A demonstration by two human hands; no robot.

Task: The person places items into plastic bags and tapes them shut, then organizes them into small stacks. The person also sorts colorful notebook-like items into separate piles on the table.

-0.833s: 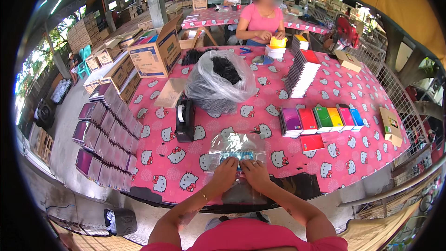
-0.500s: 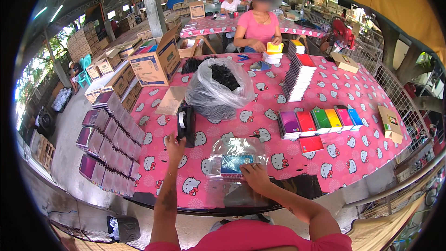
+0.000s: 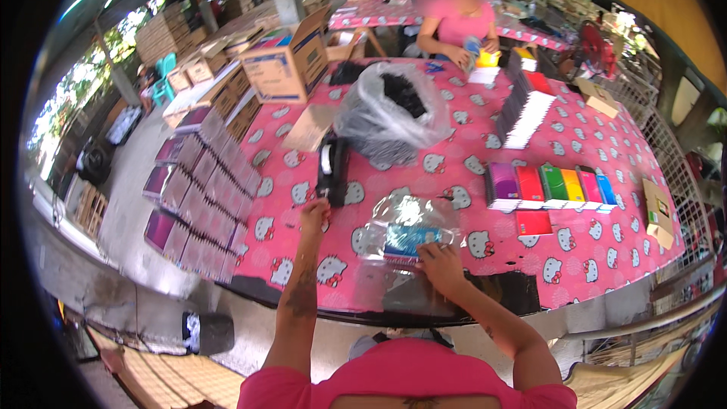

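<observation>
A blue spiral notebook lies under a clear plastic sleeve near the table's front edge. My right hand rests on its right side, fingers spread flat over the plastic. Farther left stands a black tape dispenser with a pale roll in it. Just at its near end, my left hand has its fingers pinched, with a small pale bit at the tips that looks like tape. An open clear bag of black plastic strips sits behind the dispenser.
Stacked purple spiral notebooks fill the left edge. Colourful notebook piles and a single red notebook lie to the right, a tall stack behind them. Across the table a co-worker handles notebooks. An open carton stands back left.
The whole view has shifted, so things sit farther right and higher. My left hand has come slightly away from the dispenser's near end, fingers pinched. My right hand stays on the notebook.
</observation>
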